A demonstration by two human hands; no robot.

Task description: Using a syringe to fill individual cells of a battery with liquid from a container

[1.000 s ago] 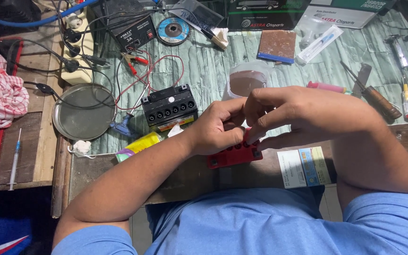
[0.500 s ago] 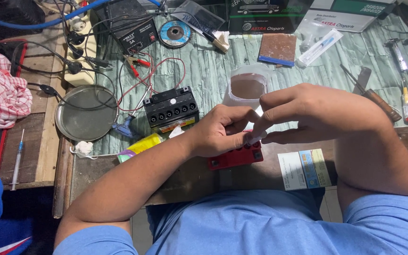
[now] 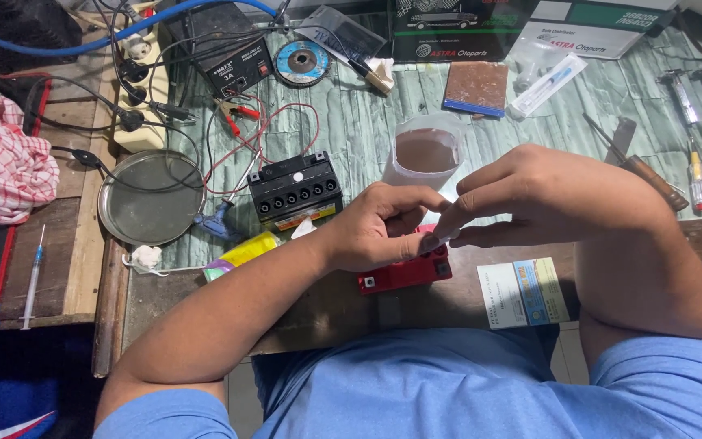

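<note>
A small red battery (image 3: 404,276) lies at the near edge of the bench. My left hand (image 3: 375,232) curls over its top and holds it. My right hand (image 3: 554,195) reaches in from the right, with thumb and forefinger pinched on a small white piece (image 3: 442,236) just above the battery's top right corner. Both forearms rest over the bench edge. The hands hide most of the battery's top face.
Behind the hands are a black battery (image 3: 296,189) with a row of open holes and a plastic cup (image 3: 424,154) of brown liquid. A round metal tray (image 3: 150,197), red-white cloth (image 3: 2,162) and syringe (image 3: 32,276) lie left. Screwdrivers (image 3: 692,162) lie right, a paper label (image 3: 523,291) beside the red battery.
My right hand's fingers have stretched out and drawn slightly right from the left hand, still pinched at the battery's top. The left hand stays on the red battery.
</note>
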